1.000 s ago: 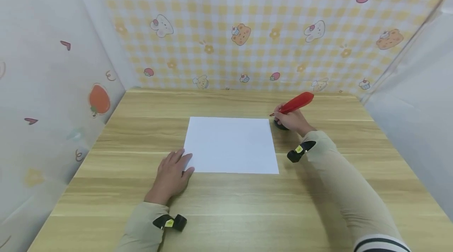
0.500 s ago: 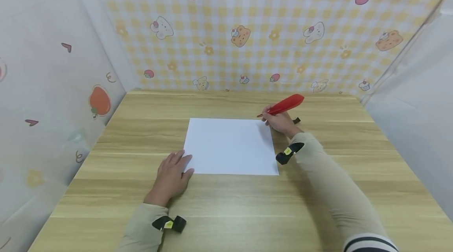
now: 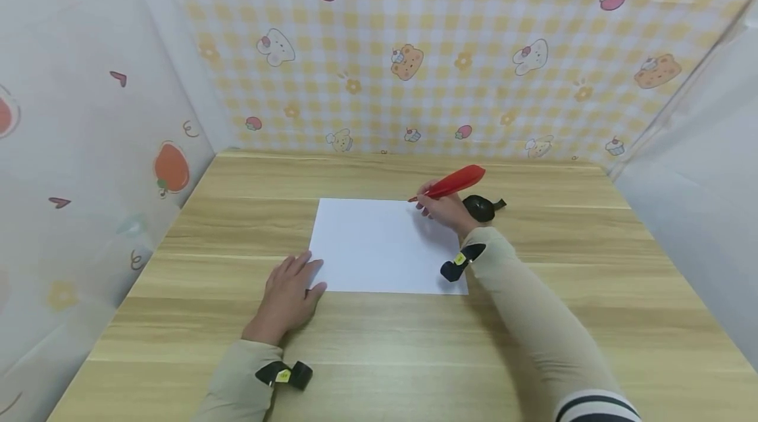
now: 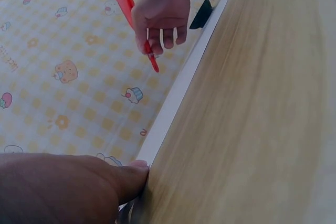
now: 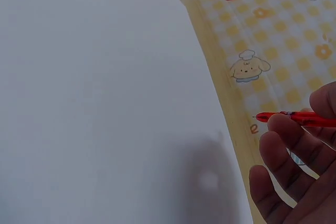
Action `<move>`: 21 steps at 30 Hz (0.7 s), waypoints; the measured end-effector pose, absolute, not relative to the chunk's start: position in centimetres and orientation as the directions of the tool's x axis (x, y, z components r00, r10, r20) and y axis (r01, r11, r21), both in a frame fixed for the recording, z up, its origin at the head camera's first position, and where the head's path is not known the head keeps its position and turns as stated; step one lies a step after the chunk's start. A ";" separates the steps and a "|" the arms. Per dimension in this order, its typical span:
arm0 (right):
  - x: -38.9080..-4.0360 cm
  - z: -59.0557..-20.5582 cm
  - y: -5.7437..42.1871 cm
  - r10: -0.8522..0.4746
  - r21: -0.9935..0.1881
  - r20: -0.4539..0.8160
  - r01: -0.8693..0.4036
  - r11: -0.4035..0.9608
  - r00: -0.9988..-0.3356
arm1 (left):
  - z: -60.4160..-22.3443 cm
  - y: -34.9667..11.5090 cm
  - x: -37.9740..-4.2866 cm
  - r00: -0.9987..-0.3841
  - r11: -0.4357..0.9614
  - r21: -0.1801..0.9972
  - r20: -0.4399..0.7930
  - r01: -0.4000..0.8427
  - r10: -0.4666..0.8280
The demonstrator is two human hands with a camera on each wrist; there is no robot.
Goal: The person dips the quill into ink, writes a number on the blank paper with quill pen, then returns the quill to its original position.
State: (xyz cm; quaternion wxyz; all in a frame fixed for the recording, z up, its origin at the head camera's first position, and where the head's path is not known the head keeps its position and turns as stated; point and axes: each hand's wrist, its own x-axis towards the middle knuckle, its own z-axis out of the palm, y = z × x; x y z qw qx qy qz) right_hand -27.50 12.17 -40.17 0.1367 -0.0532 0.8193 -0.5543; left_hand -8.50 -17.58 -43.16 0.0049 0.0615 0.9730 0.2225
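Observation:
A white sheet of paper lies on the wooden table. My left hand rests at its lower left edge, fingers spread and fingertips on the paper; in the left wrist view the thumb touches the edge. Above the sheet's upper right part, my right hand pinches a red feather pen between thumb and fingers. The pen's tip is held clear of the paper in the right wrist view, and the other fingers are loosely bent. Right of that hand sits a small black rounded object with a short tab, partly hidden by the wrist.
The wooden tabletop extends around the sheet. Behind it stands a yellow checked cloth with cartoon prints. White sheeting hangs along the left side, and more white sheeting along the right.
My right hand has moved left with the feather pen, from beside the sheet to above its upper right part, uncovering the black object. The left hand has stayed in place.

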 end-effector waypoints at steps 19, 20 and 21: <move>-28.1 -42.1 9.5 -0.256 -0.945 -0.150 0.063 0.320 -0.955 | -43.3 -17.5 -8.5 -0.992 0.897 0.425 0.019 0.120 0.124; -28.1 -42.2 9.3 -0.257 -0.948 -0.147 0.062 0.314 -0.955 | -43.2 -17.5 -8.5 -0.992 0.897 0.425 0.018 0.119 0.123; -28.1 -42.2 9.2 -0.255 -0.948 -0.151 0.067 0.312 -0.955 | -43.2 -17.5 -8.5 -0.992 0.897 0.425 0.018 0.119 0.124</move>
